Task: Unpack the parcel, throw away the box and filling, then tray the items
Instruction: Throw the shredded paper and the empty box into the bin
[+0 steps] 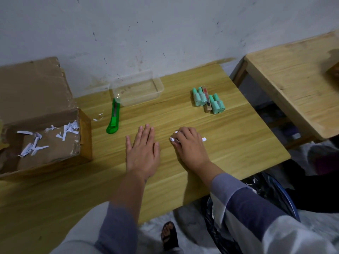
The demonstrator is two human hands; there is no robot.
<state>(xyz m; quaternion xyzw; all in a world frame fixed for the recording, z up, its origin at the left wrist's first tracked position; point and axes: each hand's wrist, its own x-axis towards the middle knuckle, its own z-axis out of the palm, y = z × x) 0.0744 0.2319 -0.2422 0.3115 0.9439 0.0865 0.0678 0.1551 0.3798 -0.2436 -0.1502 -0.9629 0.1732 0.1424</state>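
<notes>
An open cardboard box (pixel 42 114) stands at the table's left, with several white paper shreds (pixel 34 143) lying inside it. A clear plastic tray (pixel 156 83) sits empty at the back by the wall. Several mint-green bottles (pixel 200 97) and a slim brown box (pixel 207 101) lie in a group at the right back. My left hand (pixel 143 153) lies flat on the table with straight fingers. My right hand (pixel 190 145) is curled over white paper shreds (pixel 173 139), pinching them against the tabletop; one shred (pixel 204 139) pokes out at its right.
A green utility knife (pixel 114 118) lies left of the tray, with a few paper bits (pixel 98 117) near it. A black-lined bin (pixel 271 198) with shreds stands below the table's right edge. A second wooden table (pixel 293 79) is at the right. A sandalled foot (pixel 169 235) shows below.
</notes>
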